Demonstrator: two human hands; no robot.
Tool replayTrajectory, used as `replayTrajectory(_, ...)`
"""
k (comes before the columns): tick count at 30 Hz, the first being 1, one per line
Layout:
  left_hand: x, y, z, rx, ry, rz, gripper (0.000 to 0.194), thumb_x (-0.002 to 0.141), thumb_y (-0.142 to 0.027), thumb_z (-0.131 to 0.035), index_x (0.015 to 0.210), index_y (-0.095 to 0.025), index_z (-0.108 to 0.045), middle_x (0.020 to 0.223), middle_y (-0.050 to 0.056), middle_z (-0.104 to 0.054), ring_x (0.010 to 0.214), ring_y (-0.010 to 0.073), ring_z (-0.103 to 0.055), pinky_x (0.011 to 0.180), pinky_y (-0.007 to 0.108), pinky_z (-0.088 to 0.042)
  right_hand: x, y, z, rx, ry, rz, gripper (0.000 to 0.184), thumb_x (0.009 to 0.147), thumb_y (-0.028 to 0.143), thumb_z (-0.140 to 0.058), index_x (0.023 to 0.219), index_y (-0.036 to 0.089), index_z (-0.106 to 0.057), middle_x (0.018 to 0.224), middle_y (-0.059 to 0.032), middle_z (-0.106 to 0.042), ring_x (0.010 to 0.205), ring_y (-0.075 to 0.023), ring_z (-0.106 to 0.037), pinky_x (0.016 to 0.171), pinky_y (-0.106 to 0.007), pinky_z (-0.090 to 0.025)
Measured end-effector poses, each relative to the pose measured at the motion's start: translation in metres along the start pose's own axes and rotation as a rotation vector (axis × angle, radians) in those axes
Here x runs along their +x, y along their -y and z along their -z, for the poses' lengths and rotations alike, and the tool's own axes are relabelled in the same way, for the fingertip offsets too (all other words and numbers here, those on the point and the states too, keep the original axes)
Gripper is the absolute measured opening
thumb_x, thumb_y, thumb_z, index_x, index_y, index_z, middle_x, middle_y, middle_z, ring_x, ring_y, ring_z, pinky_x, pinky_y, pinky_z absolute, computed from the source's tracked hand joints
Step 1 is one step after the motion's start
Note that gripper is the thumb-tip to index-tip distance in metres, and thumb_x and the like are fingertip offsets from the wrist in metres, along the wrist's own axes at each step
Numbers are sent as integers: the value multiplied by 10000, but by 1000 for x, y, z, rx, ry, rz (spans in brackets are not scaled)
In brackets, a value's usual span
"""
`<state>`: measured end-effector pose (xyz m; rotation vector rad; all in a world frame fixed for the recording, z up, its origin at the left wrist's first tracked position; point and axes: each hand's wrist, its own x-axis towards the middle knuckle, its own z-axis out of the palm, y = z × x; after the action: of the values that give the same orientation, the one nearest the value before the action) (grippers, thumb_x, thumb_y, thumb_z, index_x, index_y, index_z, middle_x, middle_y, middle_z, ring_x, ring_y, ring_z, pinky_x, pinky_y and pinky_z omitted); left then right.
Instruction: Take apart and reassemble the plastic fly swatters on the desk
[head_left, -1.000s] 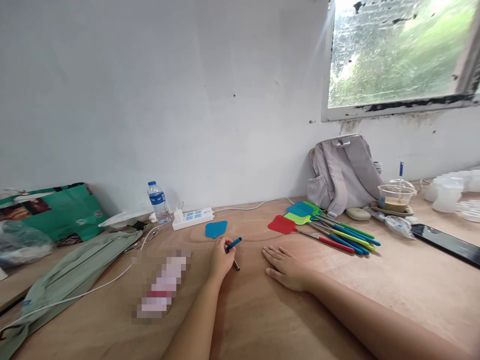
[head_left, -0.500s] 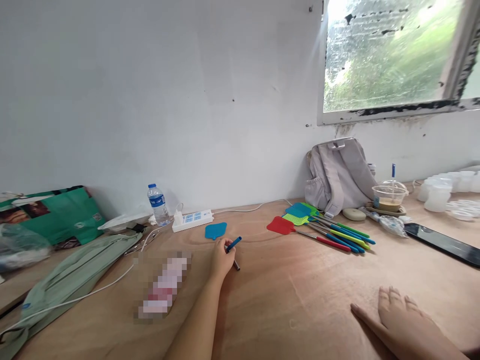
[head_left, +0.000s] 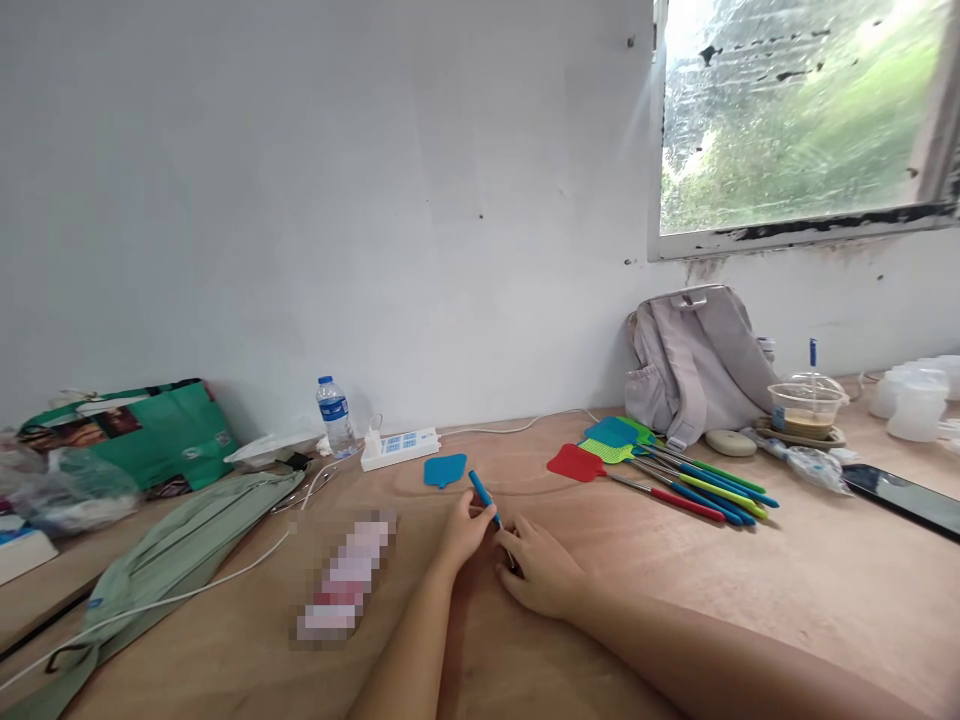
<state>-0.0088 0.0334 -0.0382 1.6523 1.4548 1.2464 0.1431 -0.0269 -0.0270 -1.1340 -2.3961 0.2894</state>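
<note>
My left hand [head_left: 459, 528] is closed around a blue handle [head_left: 481, 488], which tilts up to the left above the table. Close beside it, my right hand [head_left: 541, 568] has its fingers curled at the lower end of the same piece, where a bit of metal rod shows. How firmly the right fingers grip is partly hidden. A loose blue fly swatter head [head_left: 445, 470] lies flat just beyond my left hand. To the right rests a pile of fly swatters with metal rods, among them a red fly swatter [head_left: 576, 463] and a yellow-green fly swatter [head_left: 609, 439].
A white power strip [head_left: 400, 448] and a water bottle [head_left: 335, 418] stand by the wall. A grey backpack [head_left: 694, 365], a plastic cup [head_left: 807, 405] and a black phone [head_left: 904, 497] are at right. Green fabric [head_left: 176, 555] and a cable lie at left.
My right hand has come in from the lower right and closed at the lower end of the handle piece. My left hand still holds the blue handle, now tilted the other way.
</note>
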Motion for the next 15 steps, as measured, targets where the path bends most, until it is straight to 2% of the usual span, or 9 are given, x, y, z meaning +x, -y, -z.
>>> replayTrajectory(3, -1, -3, -2, -23, 67, -10, 204, 690, -217, -553, 883, -164, -595, 814, 43, -640, 703, 143, -589, 665, 253, -464, 17, -8, -9, -44, -47, -50, 209, 779, 204, -407, 928, 155, -546, 939, -108, -577, 874, -226, -515, 742, -309, -356)
replayTrajectory(6, -1, -4, -2, -37, 71, 7, 248, 713, -241, -539, 944, -161, -582, 842, 44, -628, 708, 136, -584, 659, 248, -464, 16, -21, -4, 52, -54, -127, 163, 795, 196, -394, 871, 168, -535, 828, -87, -611, 751, -206, -539, 655, -291, -338)
replayTrajectory(7, 0, -4, -2, -41, 65, 19, 264, 720, -257, -535, 960, -156, -574, 845, 47, -624, 709, 138, -584, 647, 248, -464, 14, -27, -1, 141, -73, -156, 124, 782, 198, -422, 834, 180, -533, 781, -66, -612, 710, -191, -535, 626, -279, -327)
replayTrajectory(9, 1, -3, -2, -48, 54, 43, 290, 725, -287, -534, 976, -146, -563, 839, 52, -616, 711, 143, -586, 620, 244, -461, 12, -39, 4, 468, -138, -243, 20, 730, 196, -504, 736, 195, -523, 659, -17, -591, 629, -157, -510, 576, -254, -306)
replayTrajectory(12, 1, -4, -1, -55, 58, 62, 300, 731, -303, -526, 972, -127, -565, 807, 56, -612, 699, 145, -588, 590, 236, -455, 16, -56, 9, 963, -197, -376, 106, 684, 250, -569, 652, 199, -481, 506, 34, -541, 480, -110, -437, 492, -227, -280)
replayTrajectory(15, -1, -9, 0, -36, 107, 47, 292, 734, -277, -515, 968, -117, -581, 793, 58, -615, 671, 139, -584, 576, 236, -454, 22, -70, 15, 1136, -232, -414, 204, 684, 373, -566, 685, 196, -464, 545, 23, -581, 418, -84, -389, 440, -216, -263)
